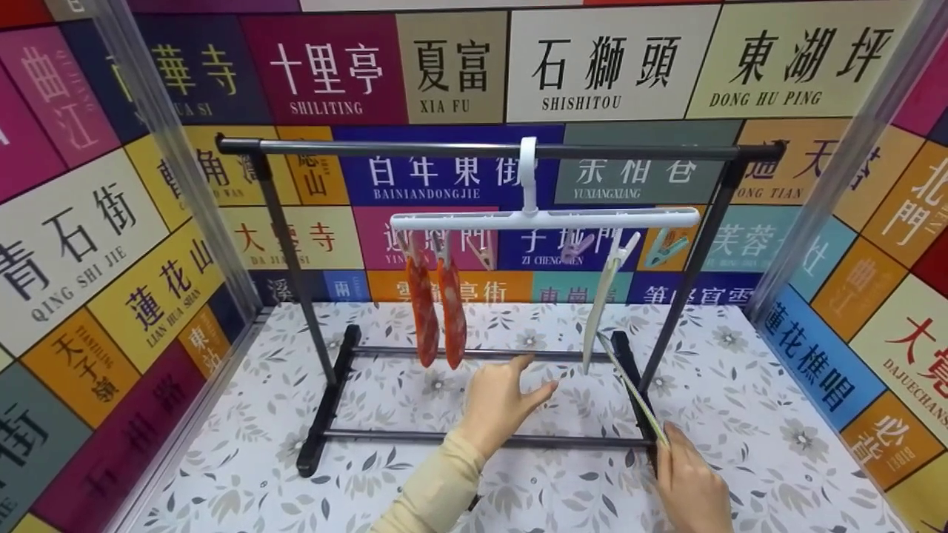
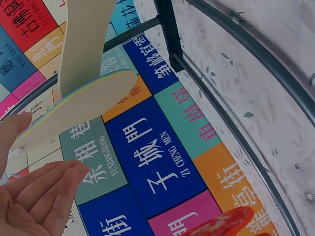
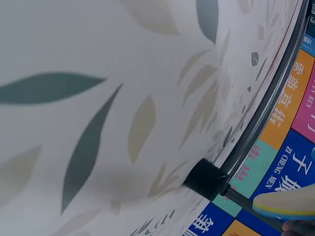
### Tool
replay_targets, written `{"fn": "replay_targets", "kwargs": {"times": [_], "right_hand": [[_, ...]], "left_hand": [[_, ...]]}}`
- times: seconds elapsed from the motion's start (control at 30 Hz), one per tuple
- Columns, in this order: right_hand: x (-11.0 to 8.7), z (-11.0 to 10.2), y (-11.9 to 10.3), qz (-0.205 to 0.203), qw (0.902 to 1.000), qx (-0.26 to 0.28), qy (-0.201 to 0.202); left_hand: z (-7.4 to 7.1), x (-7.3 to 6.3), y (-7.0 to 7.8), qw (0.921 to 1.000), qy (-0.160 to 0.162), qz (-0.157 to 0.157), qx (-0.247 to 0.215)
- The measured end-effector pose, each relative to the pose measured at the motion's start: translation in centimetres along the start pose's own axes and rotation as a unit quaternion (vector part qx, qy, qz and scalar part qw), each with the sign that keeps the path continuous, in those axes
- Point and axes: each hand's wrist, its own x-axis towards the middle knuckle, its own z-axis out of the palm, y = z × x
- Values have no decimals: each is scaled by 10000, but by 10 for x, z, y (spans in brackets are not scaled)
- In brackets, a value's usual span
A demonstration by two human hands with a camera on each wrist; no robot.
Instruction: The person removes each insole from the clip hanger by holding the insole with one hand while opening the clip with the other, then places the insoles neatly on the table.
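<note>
My right hand (image 1: 690, 481) pinches the lower end of a pale insole (image 1: 634, 392) with a yellow and blue edge, which slants up and left. Its rounded tip (image 2: 115, 83) overlaps a second insole (image 2: 83, 44) in the left wrist view. That second insole (image 1: 597, 318) hangs from a white clip (image 1: 626, 248) on a white hanger (image 1: 474, 220). Left of it, my left hand (image 1: 498, 403) is held up with thumb and fingers spread apart and nothing between them. Two red sausages (image 1: 422, 314) hang from clips at the hanger's left.
The hanger hooks over the top bar (image 1: 370, 149) of a black rack, whose feet (image 1: 318, 429) stand on a floral-patterned surface (image 1: 244, 459). Other clips on the hanger are pink (image 1: 574, 248), green (image 1: 666, 250) and beige (image 1: 485, 250). Panels with printed signs (image 1: 596, 70) surround the rack.
</note>
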Motion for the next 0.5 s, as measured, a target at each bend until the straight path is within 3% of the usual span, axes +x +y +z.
{"fn": "replay_targets", "kwargs": {"times": [0.27,0.5], "right_hand": [[-3,-5,17,-262,9983,-120,506],[-8,-7,35,-382,9957,-230,815]], "left_hand": [[0,-11,-9,9984,-444,-292,-172],[1,-19,-15,9980,-496,-354,-187]]}}
